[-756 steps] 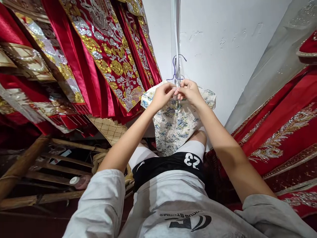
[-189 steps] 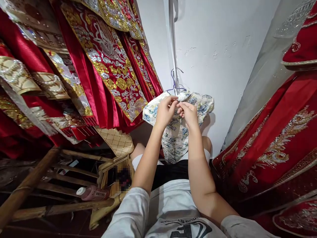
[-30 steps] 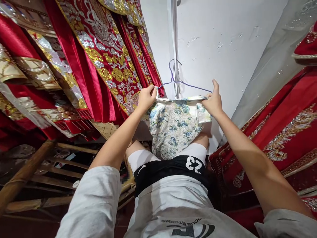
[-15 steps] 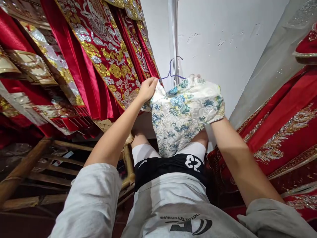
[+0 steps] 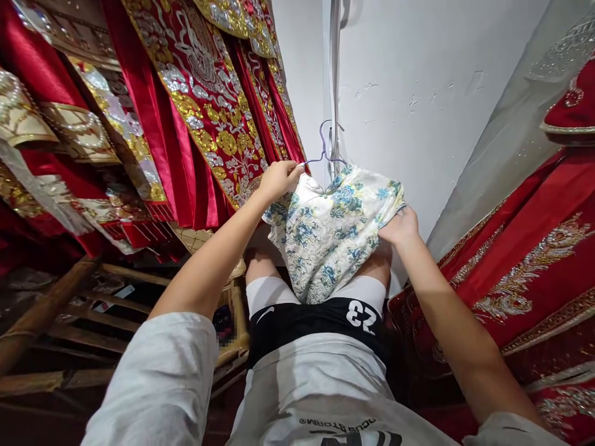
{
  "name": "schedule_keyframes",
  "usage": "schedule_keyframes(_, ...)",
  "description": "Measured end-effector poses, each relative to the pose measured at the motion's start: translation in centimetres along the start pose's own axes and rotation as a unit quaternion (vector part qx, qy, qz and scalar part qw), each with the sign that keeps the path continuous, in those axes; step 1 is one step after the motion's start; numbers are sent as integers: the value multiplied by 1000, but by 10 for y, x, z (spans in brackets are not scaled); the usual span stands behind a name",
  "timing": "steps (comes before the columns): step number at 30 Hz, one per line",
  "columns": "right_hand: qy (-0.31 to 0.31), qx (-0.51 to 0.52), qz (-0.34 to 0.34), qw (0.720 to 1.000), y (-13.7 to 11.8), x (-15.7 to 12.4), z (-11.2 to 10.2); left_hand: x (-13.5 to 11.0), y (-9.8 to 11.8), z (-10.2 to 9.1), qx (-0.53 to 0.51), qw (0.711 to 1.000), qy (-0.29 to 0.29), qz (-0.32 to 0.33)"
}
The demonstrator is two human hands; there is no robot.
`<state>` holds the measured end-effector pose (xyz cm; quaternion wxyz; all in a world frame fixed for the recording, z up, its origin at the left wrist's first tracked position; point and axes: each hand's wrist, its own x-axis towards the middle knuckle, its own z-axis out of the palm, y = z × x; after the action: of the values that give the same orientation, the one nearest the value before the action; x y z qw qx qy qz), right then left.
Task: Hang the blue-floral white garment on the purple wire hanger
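A short-sleeved white blouse with blue and yellow-green flowers hangs in front of me on a thin purple hanger. My left hand is closed at the blouse's left shoulder, pinching the cloth by the hanger's arm. On the other side, my right hand is at the sleeve opening, palm partly showing. Its fingers are hidden in or behind the sleeve, so I cannot see whether they grip the cloth. The hanger's hook is up by a pale vertical pole.
Red garments with gold and silver embroidery hang at the left. More red beaded clothing stands at the right, beside a translucent cover. A bamboo rack is low on the left. Behind the blouse is a white wall.
My right hand has drawn back from inside the blouse near the collar to the sleeve opening. The right shoulder has settled onto the hanger. My left hand keeps its hold.
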<state>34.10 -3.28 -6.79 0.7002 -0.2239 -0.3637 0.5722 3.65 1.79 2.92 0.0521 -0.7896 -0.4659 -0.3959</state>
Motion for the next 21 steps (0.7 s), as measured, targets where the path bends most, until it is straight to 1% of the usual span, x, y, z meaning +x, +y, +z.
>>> schedule_keyframes(2,19,32,37,999,-10,6,-4,2,3,-4,12,1000,-18,8)
schedule_keyframes(4,21,53,44,997,-24,15,1,5,7,-7,8,999,-33,18)
schedule_keyframes(6,1,58,10,998,-36,23,18,8,9,-6,-2,999,-26,22)
schedule_keyframes(8,-22,61,-37,997,-42,23,40,11,8,-2,-5,1000,2,8)
schedule_keyframes(10,-54,47,-82,994,-41,18,62,13,6,5,-3,999,35,-20)
schedule_keyframes(12,-93,8,-122,988,-36,11,78,15,4,13,-8,998,44,-50)
schedule_keyframes(14,-124,-36,-155,980,-32,10,87,19,4,19,-17,997,29,-70)
schedule_keyframes(16,-136,-53,-175,974,-32,19,91,25,4,24,-17,996,16,-86)
schedule_keyframes(19,-141,-51,-195,969,-34,40,94,34,2,25,-3,990,30,-135)
schedule_keyframes(21,-145,-69,-199,967,-32,45,95,37,-4,23,-2,985,45,-166)
